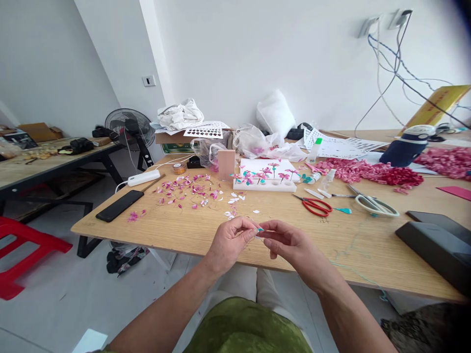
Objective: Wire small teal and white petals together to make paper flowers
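Just above the table's front edge, my left hand (pixel 230 242) pinches a small teal-and-white piece (pixel 260 230) between thumb and fingertips. My right hand (pixel 290 240) meets it from the other side, fingers curled and tips at the same piece. Its exact kind is too small to make out, partly covered by the fingers. Beyond my hands lie loose white petals (pixel 235 198) and many pink petals with thin stems (pixel 195 189). A white foam stand (pixel 265 186) holds several pink and teal flowers (pixel 263 175) upright.
On the right lie red-handled scissors (pixel 317 207), larger pale-handled scissors (pixel 379 206), small bottles (pixel 327 180) and pink flower strands (pixel 368 171). A dark box (pixel 434 252) sits at the right edge. On the left are a phone (pixel 119 205) and a white power strip (pixel 143 178).
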The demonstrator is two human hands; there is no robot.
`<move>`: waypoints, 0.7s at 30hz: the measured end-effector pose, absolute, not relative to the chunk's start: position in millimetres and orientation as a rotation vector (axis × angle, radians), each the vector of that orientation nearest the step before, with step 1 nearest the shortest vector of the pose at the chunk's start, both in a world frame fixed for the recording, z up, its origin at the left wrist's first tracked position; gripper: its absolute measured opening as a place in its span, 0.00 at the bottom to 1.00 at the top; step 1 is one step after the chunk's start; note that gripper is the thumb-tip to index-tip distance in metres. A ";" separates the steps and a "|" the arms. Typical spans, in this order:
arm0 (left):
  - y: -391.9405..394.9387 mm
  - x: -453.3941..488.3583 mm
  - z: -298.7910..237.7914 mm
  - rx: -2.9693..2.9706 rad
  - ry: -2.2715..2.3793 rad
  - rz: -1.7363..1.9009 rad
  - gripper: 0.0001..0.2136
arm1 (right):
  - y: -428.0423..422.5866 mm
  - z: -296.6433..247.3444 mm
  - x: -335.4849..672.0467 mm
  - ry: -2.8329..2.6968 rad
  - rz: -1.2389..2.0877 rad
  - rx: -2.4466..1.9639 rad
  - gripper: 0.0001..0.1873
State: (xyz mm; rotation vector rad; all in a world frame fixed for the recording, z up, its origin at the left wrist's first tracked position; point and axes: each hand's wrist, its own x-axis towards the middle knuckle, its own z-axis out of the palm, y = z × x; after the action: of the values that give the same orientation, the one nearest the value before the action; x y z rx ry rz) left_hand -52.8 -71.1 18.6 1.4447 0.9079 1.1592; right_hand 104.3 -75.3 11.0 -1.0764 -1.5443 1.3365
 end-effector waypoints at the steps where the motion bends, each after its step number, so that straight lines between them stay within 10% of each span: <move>1: -71.0 -53.1 18.4 1.441 0.908 1.157 0.05 | -76.1 11.6 104.1 -1.499 1.382 -1.066 0.11; 21: -71.4 -43.4 6.4 1.297 0.856 1.300 0.04 | -78.3 -1.1 88.1 -1.178 1.415 -1.017 0.13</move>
State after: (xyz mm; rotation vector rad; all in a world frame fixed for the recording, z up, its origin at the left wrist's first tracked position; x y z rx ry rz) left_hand -43.4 -71.4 6.4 1.2972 0.8558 1.3004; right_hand 88.1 -78.3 -1.1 -1.0167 -1.1777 1.4155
